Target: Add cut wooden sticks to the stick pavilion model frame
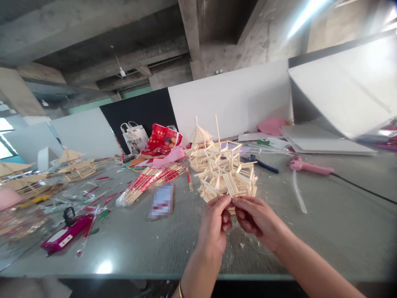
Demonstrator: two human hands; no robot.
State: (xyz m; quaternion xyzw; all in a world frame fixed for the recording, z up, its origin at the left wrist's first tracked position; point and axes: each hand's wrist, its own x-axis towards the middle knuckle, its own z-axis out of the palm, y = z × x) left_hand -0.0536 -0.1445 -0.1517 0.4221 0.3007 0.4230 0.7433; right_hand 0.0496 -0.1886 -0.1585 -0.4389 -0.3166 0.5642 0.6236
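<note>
In front of me stands a pavilion model (248, 182) built of thin, pale wooden sticks, with one long stick rising upright from it. My left hand (217, 219) and my right hand (257, 217) meet at its near side, fingertips pinched close together. Between thumbs and forefingers they grip the lower end of a small panel of wooden sticks (230, 184), which leans against the model. Whether the panel is fixed to the model I cannot tell. Behind it, a second stick model with a pointed roof (201, 134) is partly hidden.
Right of the model lie a pink glue gun (312, 166) with a glue stick (299, 192) and dark-handled pliers (263, 164). On the left are bundled sticks (145, 182), a phone-like slab (161, 201), a magenta power strip (66, 234) and more models (76, 167). White boards (328, 140) lie behind.
</note>
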